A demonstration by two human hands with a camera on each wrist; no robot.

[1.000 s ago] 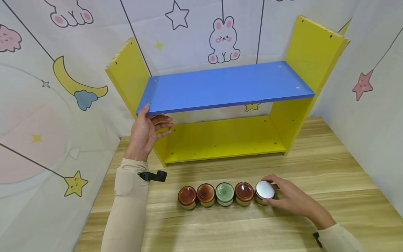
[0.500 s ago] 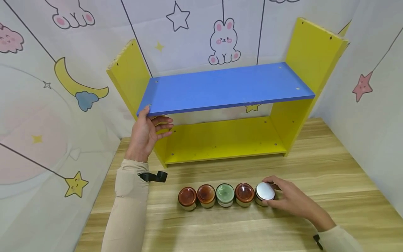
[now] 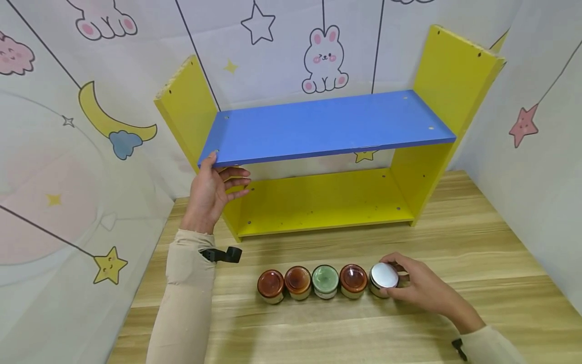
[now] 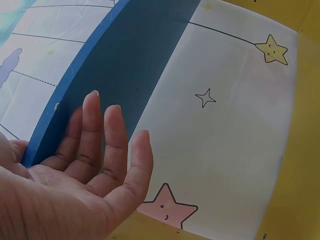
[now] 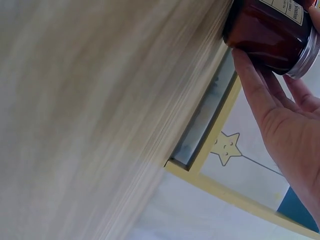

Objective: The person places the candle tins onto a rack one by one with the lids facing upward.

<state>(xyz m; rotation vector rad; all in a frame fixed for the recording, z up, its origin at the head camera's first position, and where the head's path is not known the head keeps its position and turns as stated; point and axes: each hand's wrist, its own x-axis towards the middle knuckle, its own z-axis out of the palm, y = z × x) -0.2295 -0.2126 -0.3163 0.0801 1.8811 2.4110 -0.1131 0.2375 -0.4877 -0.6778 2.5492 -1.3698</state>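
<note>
My left hand holds the front left corner of the blue shelf board, thumb on top and the other fingers underneath. In the left wrist view those fingers are spread and bent upward beside the board's underside. On the table, my right hand grips a silver-lidded jar between thumb and fingers. The right wrist view shows this jar's dark amber glass and pale label. To its left stand a reddish-brown jar, a green jar and two more brown jars in one row.
The blue board spans a yellow shelf unit with a left side panel, a right side panel and a bottom board. It stands at the back of the wood-grain table. Cloth printed with cartoons hangs behind and at both sides.
Almost nothing differs. The view shifts slightly; both hands keep the same hold on the board and the silver-lidded jar.
</note>
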